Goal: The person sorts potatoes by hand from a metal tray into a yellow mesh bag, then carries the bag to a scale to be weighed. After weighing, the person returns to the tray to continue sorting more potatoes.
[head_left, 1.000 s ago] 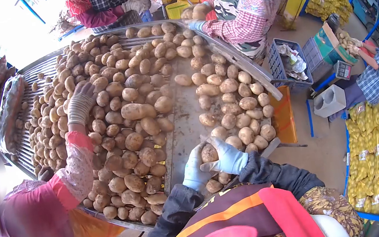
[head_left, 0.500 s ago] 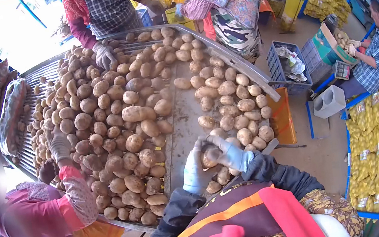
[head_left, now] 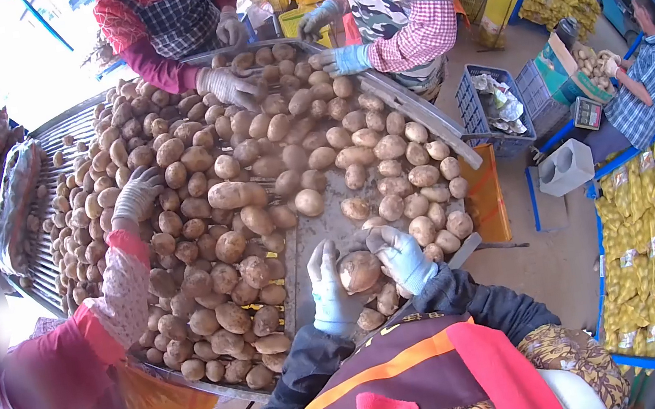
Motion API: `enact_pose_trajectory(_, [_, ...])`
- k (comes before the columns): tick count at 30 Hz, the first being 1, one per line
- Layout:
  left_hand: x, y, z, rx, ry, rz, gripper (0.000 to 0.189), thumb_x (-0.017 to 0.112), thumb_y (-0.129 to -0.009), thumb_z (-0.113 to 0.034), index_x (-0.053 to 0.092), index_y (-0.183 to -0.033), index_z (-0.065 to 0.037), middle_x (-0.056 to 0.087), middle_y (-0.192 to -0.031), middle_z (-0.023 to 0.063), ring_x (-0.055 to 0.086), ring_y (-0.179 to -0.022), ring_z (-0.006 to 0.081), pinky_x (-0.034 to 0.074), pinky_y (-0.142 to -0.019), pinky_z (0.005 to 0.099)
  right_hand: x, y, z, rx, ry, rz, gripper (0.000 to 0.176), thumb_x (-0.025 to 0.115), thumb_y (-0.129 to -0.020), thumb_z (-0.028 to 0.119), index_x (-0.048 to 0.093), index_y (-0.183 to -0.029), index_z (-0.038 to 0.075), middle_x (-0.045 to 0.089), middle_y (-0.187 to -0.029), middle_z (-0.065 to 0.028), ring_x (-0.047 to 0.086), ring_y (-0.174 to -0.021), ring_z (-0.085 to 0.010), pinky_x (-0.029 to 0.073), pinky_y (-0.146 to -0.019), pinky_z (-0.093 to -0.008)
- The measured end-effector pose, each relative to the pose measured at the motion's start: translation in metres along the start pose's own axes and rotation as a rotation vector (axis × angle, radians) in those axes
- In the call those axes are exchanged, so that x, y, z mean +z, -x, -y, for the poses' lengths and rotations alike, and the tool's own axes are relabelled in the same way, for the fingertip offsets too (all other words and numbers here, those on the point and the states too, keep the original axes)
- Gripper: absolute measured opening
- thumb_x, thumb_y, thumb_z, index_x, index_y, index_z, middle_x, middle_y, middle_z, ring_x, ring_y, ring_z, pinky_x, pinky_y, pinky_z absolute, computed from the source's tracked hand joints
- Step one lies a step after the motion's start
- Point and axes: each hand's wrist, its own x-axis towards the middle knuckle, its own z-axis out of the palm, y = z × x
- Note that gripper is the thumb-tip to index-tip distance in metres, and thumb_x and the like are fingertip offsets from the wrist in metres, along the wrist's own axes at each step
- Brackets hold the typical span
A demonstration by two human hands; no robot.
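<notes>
At the near edge of the sorting table, a round brown potato (head_left: 360,271) sits between my two gloved hands. My left hand (head_left: 329,290) is against its left side, fingers pointing up the table. My right hand (head_left: 401,258) curves over its right side with bent fingers. Both gloves are whitish with pale blue cuffs. Just beyond and to the right lie loose potatoes (head_left: 418,205) on the metal surface, some touching one another. A few more potatoes lie under and beside my hands, partly hidden by them.
A large potato heap (head_left: 201,216) covers the slatted table (head_left: 67,126). Co-workers' gloved hands (head_left: 136,197) reach in from the left and far side. A metal rail (head_left: 416,113) edges the right. Beyond stand a crate (head_left: 497,139), a concrete block (head_left: 565,168) and yellow sacks (head_left: 650,239).
My hands have parted slightly, showing more of the potato. The far co-worker's hand has moved right with potatoes shifting; another has turned to the table. The left co-worker's hand has reached farther in.
</notes>
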Motion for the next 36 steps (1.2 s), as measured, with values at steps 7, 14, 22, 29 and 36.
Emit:
enact_pose_trajectory(7, [0.002,0.006,0.000,-0.387,0.968,0.254,0.088,0.088,-0.063,-0.003,0.038,-0.135,-0.008,0.041,-0.141,0.0128,0.051,-0.124,0.0223,0.047,-0.101,0.0360,-0.007,-0.010,-0.009,-0.061,0.036,0.027,0.021,0.057,-0.099,0.019,0.063,-0.102,-0.001,0.067,-0.095,-0.0050,0.061,-0.088,-0.0112,0.050,-0.079,-0.0247])
enact_pose_trajectory(14, [0.003,0.006,0.001,-0.403,0.813,0.318,0.084,0.086,-0.069,-0.006,0.035,-0.135,-0.008,0.048,-0.128,0.0112,0.051,-0.116,0.0185,0.046,-0.098,0.0323,-0.012,-0.012,-0.002,-0.467,0.190,0.020,0.031,0.052,-0.100,0.034,0.059,-0.109,0.005,0.063,-0.110,-0.0086,0.059,-0.103,-0.0182,0.047,-0.090,-0.0347])
enact_pose_trajectory(22, [0.003,0.009,0.001,-0.107,0.186,0.343,0.074,0.085,-0.066,-0.014,0.041,-0.125,-0.003,0.051,-0.115,0.0161,0.055,-0.107,0.0296,0.047,-0.088,0.0359,0.006,-0.052,-0.057,-0.065,0.499,0.245,0.029,0.055,-0.097,0.013,0.053,-0.125,0.005,0.064,-0.108,-0.0109,0.062,-0.100,-0.0219,0.050,-0.084,-0.0306])
enact_pose_trajectory(29, [0.010,0.005,0.004,0.159,0.236,-0.023,0.092,0.093,-0.058,-0.028,0.039,-0.129,-0.001,0.045,-0.124,0.0161,0.050,-0.115,0.0274,0.044,-0.097,0.0394,0.000,-0.033,-0.007,0.166,-0.201,0.171,0.027,0.047,-0.102,0.023,0.058,-0.113,0.001,0.065,-0.097,-0.0058,0.060,-0.089,-0.0129,0.051,-0.082,-0.0267])
enact_pose_trajectory(36, [0.000,-0.002,-0.010,0.104,0.098,-0.102,0.094,0.092,-0.051,-0.027,0.044,-0.128,-0.003,0.048,-0.120,0.0179,0.048,-0.113,0.0360,0.043,-0.095,0.0447,0.014,-0.010,0.009,0.042,-0.164,0.182,0.028,0.048,-0.102,0.022,0.059,-0.116,-0.001,0.063,-0.109,-0.0069,0.057,-0.102,-0.0140,0.046,-0.092,-0.0278])
